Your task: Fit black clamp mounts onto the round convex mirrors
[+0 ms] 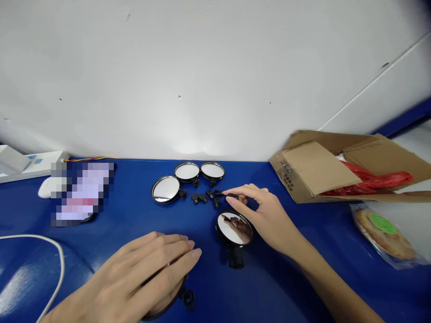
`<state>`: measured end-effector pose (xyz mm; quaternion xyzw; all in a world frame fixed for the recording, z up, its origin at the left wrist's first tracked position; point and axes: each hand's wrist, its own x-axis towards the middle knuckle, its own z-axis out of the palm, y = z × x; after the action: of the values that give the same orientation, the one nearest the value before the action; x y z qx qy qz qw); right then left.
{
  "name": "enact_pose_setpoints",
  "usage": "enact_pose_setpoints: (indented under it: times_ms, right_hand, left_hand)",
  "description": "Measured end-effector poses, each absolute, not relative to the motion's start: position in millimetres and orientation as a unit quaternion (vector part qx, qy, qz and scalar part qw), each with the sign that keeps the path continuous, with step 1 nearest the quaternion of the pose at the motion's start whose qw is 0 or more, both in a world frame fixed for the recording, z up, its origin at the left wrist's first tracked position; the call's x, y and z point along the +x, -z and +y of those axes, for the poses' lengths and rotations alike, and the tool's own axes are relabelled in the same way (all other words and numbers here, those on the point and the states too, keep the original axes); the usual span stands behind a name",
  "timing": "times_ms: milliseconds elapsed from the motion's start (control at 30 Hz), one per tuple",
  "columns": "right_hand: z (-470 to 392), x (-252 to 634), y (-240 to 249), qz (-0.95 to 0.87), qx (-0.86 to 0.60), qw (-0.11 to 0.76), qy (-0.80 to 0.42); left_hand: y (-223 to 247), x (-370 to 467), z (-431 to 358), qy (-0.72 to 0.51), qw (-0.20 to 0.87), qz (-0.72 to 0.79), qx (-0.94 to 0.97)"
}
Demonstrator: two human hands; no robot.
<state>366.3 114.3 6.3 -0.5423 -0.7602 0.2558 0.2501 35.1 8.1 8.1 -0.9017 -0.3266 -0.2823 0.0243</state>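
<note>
Head view shows a small black fitting (232, 196) pinched between nearly closed thumb and forefinger of the right hand (267, 213); picking it up seems in hand, and the next move calls for a steady hold. The left hand (144, 269) stretches its fingers over a round mirror (169, 301), any grip hidden. Well right of the right fingers, an open cardboard box (313, 166) holds red plastic (373, 178), and clear wrapping (406, 262) encloses a round pastry (399, 242).

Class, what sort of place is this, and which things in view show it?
Probably a workbench for small parts: round mirrors and small black pieces lie on a blue tabletop, with an open cardboard box at the right.
</note>
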Motion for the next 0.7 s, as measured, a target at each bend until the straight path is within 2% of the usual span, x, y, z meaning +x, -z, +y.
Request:
enact_pose_setpoints:
  times_ms: [333, 500, 600, 700]
  right_hand:
    - [112, 363, -6, -0.768, -0.53, 0.252, -0.258]
    - [108, 361, -10, -0.772, -0.51, 0.286, -0.248]
    - [94, 352, -19, -0.796, -0.45, 0.317, -0.252]
    - [74, 339, -24, -0.851, -0.321, 0.326, -0.258]
  left_hand:
    - [-8, 30, 12, 0.266, 0.014, -0.315, -0.911]
    - [0, 33, 12, 0.263, -0.007, -0.326, -0.908]
    - [2, 37, 13, 0.283, -0.022, -0.336, -0.898]
    - [0, 42, 15, 0.295, -0.037, -0.334, -0.895]
